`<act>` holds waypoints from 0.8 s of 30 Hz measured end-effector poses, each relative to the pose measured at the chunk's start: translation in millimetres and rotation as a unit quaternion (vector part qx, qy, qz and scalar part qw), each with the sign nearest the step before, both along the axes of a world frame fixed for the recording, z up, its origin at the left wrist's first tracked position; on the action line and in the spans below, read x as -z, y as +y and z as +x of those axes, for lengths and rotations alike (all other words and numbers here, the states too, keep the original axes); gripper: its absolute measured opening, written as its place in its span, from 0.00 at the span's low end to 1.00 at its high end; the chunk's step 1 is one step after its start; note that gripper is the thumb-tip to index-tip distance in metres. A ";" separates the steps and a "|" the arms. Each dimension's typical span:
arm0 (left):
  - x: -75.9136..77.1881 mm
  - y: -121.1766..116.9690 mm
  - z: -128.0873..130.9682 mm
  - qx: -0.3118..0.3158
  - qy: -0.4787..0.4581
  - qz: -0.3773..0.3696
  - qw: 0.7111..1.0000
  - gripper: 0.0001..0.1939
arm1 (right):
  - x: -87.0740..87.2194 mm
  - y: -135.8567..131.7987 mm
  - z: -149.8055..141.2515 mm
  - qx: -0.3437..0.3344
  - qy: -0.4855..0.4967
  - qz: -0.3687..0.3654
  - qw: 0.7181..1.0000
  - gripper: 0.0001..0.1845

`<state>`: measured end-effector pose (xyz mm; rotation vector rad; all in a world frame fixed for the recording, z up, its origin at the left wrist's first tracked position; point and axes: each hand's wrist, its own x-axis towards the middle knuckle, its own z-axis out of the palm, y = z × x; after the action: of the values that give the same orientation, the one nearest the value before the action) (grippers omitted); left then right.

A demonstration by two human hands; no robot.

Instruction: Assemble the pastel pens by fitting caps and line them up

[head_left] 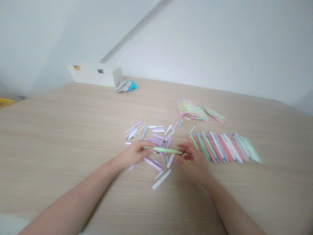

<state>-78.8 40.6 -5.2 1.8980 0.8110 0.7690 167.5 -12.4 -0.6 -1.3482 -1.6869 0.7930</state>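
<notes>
A light green pen [168, 150] is held level above the table, pointing left to right. My left hand [134, 152] pinches its left end between thumb and fingers. At the other end, the thumb and curled fingers of my right hand [193, 160] close around the pen's tip; blur softens the exact contact. Beneath both hands lie scattered pen parts: purple barrels [153, 164], white pieces [161, 179], thin refills [193, 128] and small blue pieces [144, 132]. To the right of my right hand is a row of pens [225, 147] in green, pink, white and purple.
Behind the row sits a pile of green and pink printed packets [192, 110], with one packet [214, 114] lying apart. A white box [94, 75] stands at the back left against the wall, and a crumpled grey and blue item [126, 86] lies beside it.
</notes>
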 end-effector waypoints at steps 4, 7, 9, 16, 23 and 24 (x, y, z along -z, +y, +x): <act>1.4 -0.5 -0.3 0.001 -0.003 0.000 1.000 0.14 | -0.7 1.1 0.8 0.033 -0.059 0.016 0.998 0.08; 2.9 -1.0 -0.2 -0.006 -0.001 0.008 1.000 0.14 | -0.4 1.0 1.0 0.037 -0.076 -0.002 0.996 0.10; 3.6 -1.1 0.1 -0.008 0.002 0.013 1.000 0.14 | -0.8 0.4 0.8 0.024 -0.084 -0.013 0.996 0.13; 5.5 -0.3 0.3 -0.010 0.011 0.019 1.000 0.13 | -6.2 -1.6 -0.7 -0.007 -0.127 -0.021 0.992 0.24; 5.6 0.8 -0.4 -0.003 0.009 0.014 1.000 0.14 | -1.3 -2.4 -0.5 0.007 -0.068 0.007 0.998 0.14; 5.8 0.9 -0.4 -0.006 0.008 0.016 1.000 0.14 | -0.4 -2.2 -0.3 0.011 -0.069 0.016 0.997 0.13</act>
<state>-79.2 41.5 -11.0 1.9312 0.8247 0.7778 167.3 -14.6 -0.2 -1.4244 -1.7807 0.6722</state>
